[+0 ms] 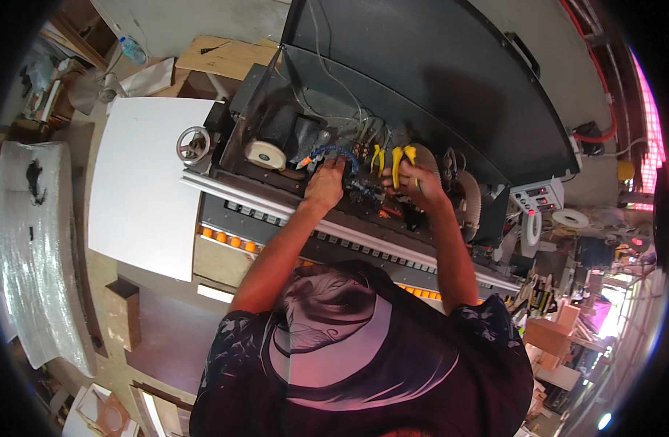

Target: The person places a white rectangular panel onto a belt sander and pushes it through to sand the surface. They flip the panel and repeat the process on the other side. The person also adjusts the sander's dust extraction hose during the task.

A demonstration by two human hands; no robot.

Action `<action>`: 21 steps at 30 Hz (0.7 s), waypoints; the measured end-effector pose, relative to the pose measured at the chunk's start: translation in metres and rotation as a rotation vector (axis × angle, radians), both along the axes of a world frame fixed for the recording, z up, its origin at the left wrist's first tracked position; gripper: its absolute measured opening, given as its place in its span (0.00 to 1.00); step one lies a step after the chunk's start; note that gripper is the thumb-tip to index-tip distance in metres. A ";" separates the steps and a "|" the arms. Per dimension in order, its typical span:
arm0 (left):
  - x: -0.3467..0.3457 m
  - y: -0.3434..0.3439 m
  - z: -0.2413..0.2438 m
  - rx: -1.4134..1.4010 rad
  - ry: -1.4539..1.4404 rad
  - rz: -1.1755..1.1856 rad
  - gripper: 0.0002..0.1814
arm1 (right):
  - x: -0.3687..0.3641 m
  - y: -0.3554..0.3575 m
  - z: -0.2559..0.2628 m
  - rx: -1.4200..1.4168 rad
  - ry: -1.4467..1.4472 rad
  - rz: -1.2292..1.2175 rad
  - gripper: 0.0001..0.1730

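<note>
My right hand (410, 179) is closed around yellow-handled pliers (397, 166) inside an open edge-banding machine. Their jaws are hard to make out. Just left of them, a second yellow-handled tool (377, 159), seemingly pliers too, rests among the wires. Deeper to the left, my left hand (326, 183) reaches down beside a blue segmented hose (334, 148) with an orange nozzle (304, 163). Its fingertips touch the parts there, and whether they grip anything is hidden. A terminal block with wires (360, 150) sits behind, between both hands.
The machine's raised black cover (422, 71) stands behind. Along its front run a pale metal rail (247, 200) and orange rollers (234, 241). To the left are a handwheel (193, 146), a white roller (265, 155) and a white panel (143, 191). A control box (537, 195) stands right; ribbed ducts (469, 199) curve nearby.
</note>
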State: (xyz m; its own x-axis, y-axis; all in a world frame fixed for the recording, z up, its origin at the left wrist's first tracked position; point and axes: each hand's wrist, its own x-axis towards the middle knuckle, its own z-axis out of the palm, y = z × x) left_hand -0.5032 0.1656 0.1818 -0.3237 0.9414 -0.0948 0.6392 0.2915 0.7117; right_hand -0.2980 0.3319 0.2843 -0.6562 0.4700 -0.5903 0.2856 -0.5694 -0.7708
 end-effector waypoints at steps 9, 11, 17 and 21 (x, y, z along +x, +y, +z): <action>-0.007 0.031 -0.033 0.135 -0.297 0.016 0.35 | -0.086 0.040 0.043 0.083 -0.792 0.557 0.21; -0.007 0.034 -0.039 0.180 -0.373 0.083 0.33 | -0.100 0.044 0.042 0.012 -0.846 0.601 0.21; -0.009 0.035 -0.043 0.135 -0.421 0.081 0.30 | -0.134 0.048 0.038 -0.171 -0.984 0.569 0.20; -0.005 0.036 -0.036 0.191 -0.553 0.179 0.24 | -0.149 0.055 0.036 -0.264 -1.007 0.577 0.21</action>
